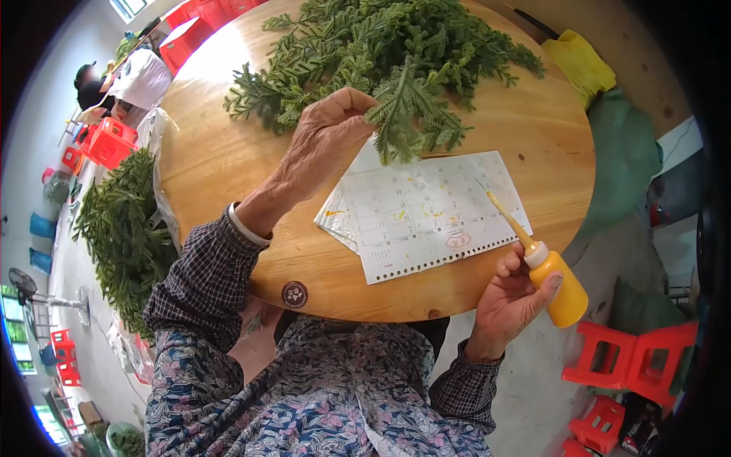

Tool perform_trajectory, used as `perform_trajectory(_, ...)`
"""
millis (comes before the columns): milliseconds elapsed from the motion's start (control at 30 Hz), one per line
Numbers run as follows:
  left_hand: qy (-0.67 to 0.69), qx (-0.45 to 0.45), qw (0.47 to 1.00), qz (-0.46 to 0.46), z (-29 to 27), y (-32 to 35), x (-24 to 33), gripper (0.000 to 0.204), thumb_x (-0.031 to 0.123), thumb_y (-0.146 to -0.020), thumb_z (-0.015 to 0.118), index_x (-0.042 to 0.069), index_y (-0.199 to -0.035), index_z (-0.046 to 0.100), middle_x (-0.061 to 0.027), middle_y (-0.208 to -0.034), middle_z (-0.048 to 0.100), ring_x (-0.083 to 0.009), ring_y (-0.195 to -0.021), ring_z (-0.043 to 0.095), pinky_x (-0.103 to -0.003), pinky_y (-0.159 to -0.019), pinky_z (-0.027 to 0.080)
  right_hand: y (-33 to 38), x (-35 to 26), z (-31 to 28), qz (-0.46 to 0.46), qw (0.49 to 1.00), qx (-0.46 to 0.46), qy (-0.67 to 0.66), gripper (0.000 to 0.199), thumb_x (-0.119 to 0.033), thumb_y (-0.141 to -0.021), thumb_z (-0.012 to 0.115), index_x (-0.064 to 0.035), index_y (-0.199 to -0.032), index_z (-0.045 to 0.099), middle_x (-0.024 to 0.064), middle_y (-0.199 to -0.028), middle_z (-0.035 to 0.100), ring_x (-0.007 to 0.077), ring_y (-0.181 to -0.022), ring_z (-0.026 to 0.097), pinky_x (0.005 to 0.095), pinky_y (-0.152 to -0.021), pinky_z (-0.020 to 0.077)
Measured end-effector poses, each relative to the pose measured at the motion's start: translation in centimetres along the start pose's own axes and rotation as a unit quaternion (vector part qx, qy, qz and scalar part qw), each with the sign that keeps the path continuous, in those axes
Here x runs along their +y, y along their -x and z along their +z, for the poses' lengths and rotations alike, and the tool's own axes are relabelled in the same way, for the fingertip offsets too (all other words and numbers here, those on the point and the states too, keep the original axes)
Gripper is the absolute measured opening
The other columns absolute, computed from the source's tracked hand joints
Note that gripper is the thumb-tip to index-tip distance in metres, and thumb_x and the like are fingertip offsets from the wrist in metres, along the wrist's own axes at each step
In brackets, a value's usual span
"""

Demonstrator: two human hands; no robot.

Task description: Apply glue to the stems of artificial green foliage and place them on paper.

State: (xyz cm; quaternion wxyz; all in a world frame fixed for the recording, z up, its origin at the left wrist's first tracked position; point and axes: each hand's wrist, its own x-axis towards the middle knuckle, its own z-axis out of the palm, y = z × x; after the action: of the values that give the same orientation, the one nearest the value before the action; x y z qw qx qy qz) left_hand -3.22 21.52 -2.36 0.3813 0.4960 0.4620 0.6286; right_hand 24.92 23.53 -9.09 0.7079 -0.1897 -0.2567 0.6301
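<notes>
My left hand is raised over the round wooden table and pinches a small green fir-like sprig by its stem. My right hand grips a yellow squeeze bottle at the table's near right edge; its long thin nozzle points up and left over a white calendar sheet spotted with yellow drops. A big heap of green sprigs lies at the far side of the table.
Another pile of green branches lies on the floor at left beside clear plastic. Red plastic stools stand at lower right and red crates at upper left. A person in a white cap sits beyond. A yellow cloth and green sack lie at right.
</notes>
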Motion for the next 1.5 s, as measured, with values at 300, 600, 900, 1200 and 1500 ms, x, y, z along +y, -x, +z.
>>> perform_trajectory(300, -0.5, -0.081, 0.81, 0.296, 6.6, 5.9, -0.9, 0.03, 0.008, -0.082, 0.062, 0.01, -0.112, 0.057, -0.0066, -0.108, 0.057, -0.0192, -0.095, 0.05, -0.032, -0.084, 0.041, 0.0, -2.5, 0.0, 0.019, 0.999, 0.002, -0.029, 0.049, -0.043, -0.091, 0.057, 0.0002, -0.115, 0.054, 0.0196, -0.094, 0.063, 0.0136, -0.067, 0.056, 0.0212, -0.058, 0.0445)
perform_trajectory(600, -0.386, -0.089, 0.891, 0.223, 4.4, 6.6, -1.9, 0.031, 0.015, -0.081, 0.067, 0.008, -0.111, 0.059, -0.0094, -0.12, 0.053, -0.0242, -0.101, 0.05, -0.036, -0.088, 0.042, -0.6, -1.4, 0.3, 0.01, 1.0, 0.022, 0.005, 0.051, -0.044, -0.09, 0.058, 0.0017, -0.113, 0.054, 0.0196, -0.093, 0.063, 0.0139, -0.066, 0.055, 0.0208, -0.058, 0.0442)
perform_trajectory(900, -0.321, -0.161, 0.903, 0.237, 5.3, 3.1, -3.2, 0.026, 0.002, -0.079, 0.059, 0.008, -0.104, 0.063, -0.008, -0.122, 0.054, -0.027, -0.109, 0.049, -0.036, -0.091, 0.04, 1.3, -2.0, 3.6, 0.007, 0.999, 0.024, -0.027, 0.058, -0.049, -0.09, 0.057, 0.0036, -0.115, 0.053, 0.0186, -0.094, 0.063, 0.0149, -0.069, 0.056, 0.0215, -0.058, 0.0453)
perform_trajectory(1200, -0.336, -0.219, 0.896, 0.19, 4.8, 2.5, -2.7, 0.027, -0.001, -0.072, 0.055, 0.008, -0.097, 0.063, -0.0091, -0.12, 0.055, -0.0273, -0.112, 0.045, -0.036, -0.094, 0.037, 2.6, 0.5, 4.6, 0.025, 1.0, -0.007, -0.013, 0.064, -0.051, -0.091, 0.053, 0.007, -0.117, 0.051, 0.0182, -0.101, 0.063, 0.0165, -0.073, 0.056, 0.0236, -0.058, 0.0454)
perform_trajectory(1500, -0.201, -0.245, 0.948, -0.036, 3.8, 3.6, -0.8, 0.008, 0.005, -0.071, 0.064, 0.003, -0.078, 0.062, -0.0093, -0.081, 0.064, -0.0223, -0.073, 0.058, -0.029, -0.064, 0.046, 1.9, -0.3, 5.3, -0.017, 0.999, -0.03, -0.031, 0.065, -0.053, -0.091, 0.052, 0.0058, -0.117, 0.051, 0.0193, -0.105, 0.063, 0.0164, -0.068, 0.055, 0.0231, -0.053, 0.0437)
